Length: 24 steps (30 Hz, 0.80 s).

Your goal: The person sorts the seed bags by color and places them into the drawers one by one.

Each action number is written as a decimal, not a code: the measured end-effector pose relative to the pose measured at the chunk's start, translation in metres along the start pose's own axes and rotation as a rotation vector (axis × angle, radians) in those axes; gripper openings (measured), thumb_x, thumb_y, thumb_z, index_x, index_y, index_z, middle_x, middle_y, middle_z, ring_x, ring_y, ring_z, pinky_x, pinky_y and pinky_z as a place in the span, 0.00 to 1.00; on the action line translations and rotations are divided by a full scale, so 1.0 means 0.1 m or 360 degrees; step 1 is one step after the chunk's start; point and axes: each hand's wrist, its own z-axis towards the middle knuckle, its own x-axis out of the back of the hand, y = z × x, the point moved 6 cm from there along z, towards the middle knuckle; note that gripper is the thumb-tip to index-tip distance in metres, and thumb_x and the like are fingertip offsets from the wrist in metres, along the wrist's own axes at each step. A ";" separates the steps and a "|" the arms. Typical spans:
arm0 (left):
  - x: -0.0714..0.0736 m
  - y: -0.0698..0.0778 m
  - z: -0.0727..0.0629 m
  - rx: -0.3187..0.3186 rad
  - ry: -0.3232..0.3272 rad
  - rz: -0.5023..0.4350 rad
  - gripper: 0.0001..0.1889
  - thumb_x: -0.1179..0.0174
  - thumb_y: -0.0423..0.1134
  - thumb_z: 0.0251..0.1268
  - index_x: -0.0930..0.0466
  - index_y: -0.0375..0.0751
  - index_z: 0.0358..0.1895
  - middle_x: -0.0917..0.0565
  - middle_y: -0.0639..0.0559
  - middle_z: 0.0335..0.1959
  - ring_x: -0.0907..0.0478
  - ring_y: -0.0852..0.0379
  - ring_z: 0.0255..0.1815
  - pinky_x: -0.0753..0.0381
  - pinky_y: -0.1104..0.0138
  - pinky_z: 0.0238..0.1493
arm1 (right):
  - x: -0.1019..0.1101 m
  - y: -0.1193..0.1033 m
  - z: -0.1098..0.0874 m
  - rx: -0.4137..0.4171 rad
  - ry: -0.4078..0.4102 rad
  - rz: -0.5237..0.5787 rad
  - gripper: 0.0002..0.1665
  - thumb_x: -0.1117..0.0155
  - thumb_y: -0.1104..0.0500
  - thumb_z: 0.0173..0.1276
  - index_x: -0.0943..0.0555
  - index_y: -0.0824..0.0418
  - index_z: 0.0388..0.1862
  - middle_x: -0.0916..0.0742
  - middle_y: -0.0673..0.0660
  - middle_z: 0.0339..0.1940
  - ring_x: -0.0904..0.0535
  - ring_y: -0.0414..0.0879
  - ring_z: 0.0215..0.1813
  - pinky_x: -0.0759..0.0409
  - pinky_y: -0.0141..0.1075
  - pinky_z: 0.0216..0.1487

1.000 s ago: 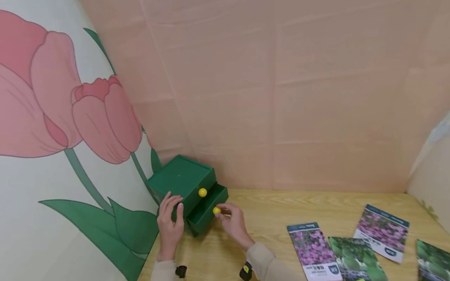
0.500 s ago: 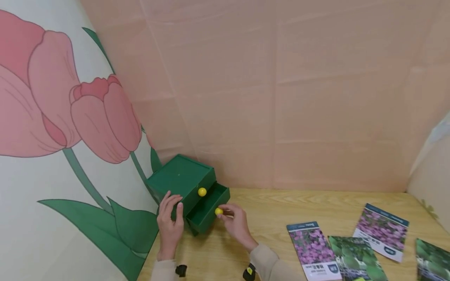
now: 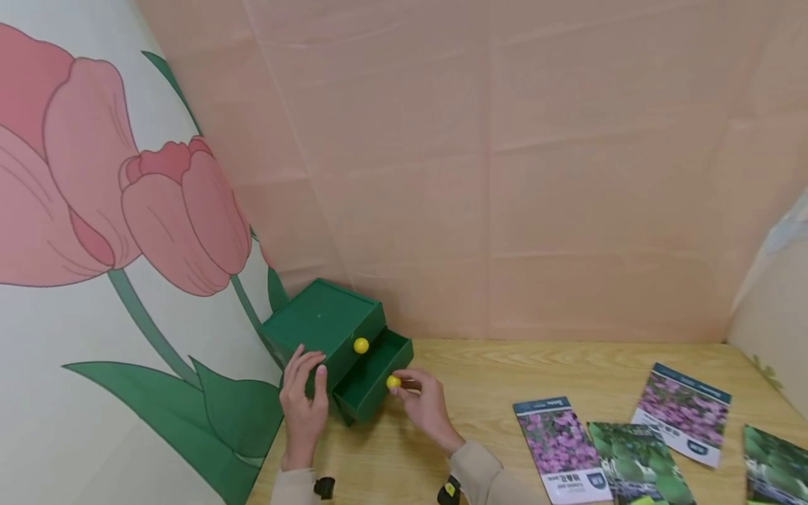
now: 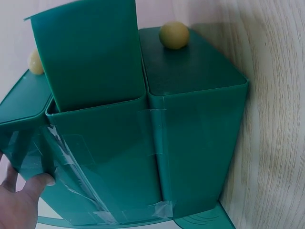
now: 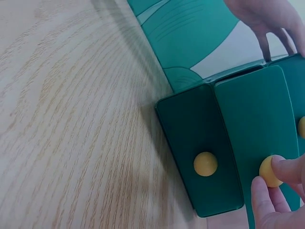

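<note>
A small green drawer cabinet [image 3: 322, 315] stands at the left by the tulip wall, its stacked units joined with clear tape in the left wrist view. The middle drawer [image 3: 375, 375] is pulled partway out, and the part of its inside that shows is bare. My right hand [image 3: 426, 410] pinches that drawer's yellow round knob [image 5: 270, 171] between thumb and fingers. With its fingers at the top edge and its thumb on the side, my left hand [image 3: 304, 407] rests against the cabinet. The top drawer's yellow knob [image 3: 361, 346] and the bottom drawer's knob [image 5: 205, 164] are untouched.
Several packets lie on the wooden table [image 3: 480, 393] at the right: flower packets [image 3: 562, 449] [image 3: 684, 414] and green-leaf packets [image 3: 640, 463] [image 3: 779, 466]. A tulip-painted wall [image 3: 38, 351] borders the left, and a pink sheet [image 3: 492, 210] hangs at the back.
The middle drawer has come slightly farther out to the right with my right hand on its knob. My left hand stays in place against the cabinet.
</note>
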 end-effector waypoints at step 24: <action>0.00 0.00 0.00 -0.0053 0.0033 -0.0025 0.18 0.35 0.18 0.64 0.11 0.40 0.51 0.12 0.42 0.54 0.25 0.31 0.72 0.35 0.70 0.82 | 0.08 -0.02 -0.06 0.0048 0.0009 -0.0005 0.12 0.27 0.69 0.71 0.10 0.63 0.52 0.11 0.62 0.52 0.12 0.61 0.55 0.09 0.39 0.55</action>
